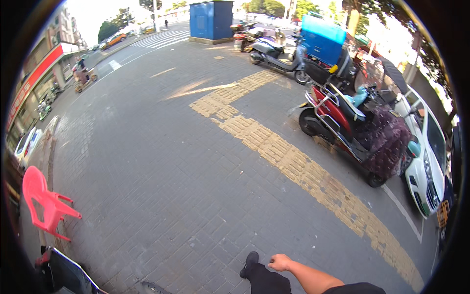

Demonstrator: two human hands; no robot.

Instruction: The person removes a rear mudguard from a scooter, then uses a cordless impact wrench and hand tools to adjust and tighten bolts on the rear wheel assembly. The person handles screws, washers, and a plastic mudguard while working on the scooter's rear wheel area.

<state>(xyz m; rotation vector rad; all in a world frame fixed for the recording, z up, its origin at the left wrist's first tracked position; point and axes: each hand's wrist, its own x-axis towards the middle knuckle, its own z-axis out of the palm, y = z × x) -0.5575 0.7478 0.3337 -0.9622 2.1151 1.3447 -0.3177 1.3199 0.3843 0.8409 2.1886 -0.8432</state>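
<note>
My right hand (280,262) hangs at the bottom of the head view, beside my dark-trousered leg and black shoe (248,264), over grey paving. Its fingers are curled; what they hold, if anything, is too small to make out. My left hand is out of view. A strip of yellow tactile paving (298,171) runs diagonally just to the right of me.
Parked scooters (338,117) and a white car (423,161) line the right. A pink plastic chair (41,206) stands left, above a dark, metal-edged object (68,274). A blue kiosk (210,22) stands ahead. A rider on a scooter (84,76) is at upper left.
</note>
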